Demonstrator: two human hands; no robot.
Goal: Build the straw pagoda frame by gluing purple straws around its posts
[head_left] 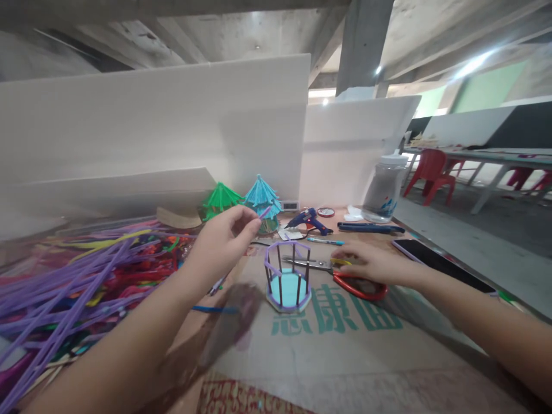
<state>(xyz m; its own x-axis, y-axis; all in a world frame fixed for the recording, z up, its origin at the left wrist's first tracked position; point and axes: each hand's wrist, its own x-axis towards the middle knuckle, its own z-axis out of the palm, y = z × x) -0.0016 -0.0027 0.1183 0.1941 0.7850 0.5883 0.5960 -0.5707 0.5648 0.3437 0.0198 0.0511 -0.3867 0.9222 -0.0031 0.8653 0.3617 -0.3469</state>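
Observation:
My left hand (pixel 228 233) is raised above the table, with thumb and forefinger pinching a short purple pipe cleaner piece (pixel 265 213). My right hand (pixel 368 263) lies over the red-handled scissors (pixel 311 263), fingers curled at the pivot and handles. Beside those fingers shows a small yellow strip (pixel 340 261); whether it belongs to the scissors I cannot tell. Between my hands stands a small frame (pixel 288 287) with a light blue base, dark posts and purple pipe cleaner edging. The scissor blades point toward it and pass partly behind its posts.
Purple and multicoloured pipe cleaners (pixel 103 276) heap at the left. Green (pixel 221 198) and blue (pixel 259 192) umbrella-like roofs stand behind my left hand. Farther back are a blue glue gun (pixel 308 218), a pen (pixel 325 241), a cutter (pixel 371 228) and a bottle (pixel 383 190). A phone (pixel 442 265) lies right.

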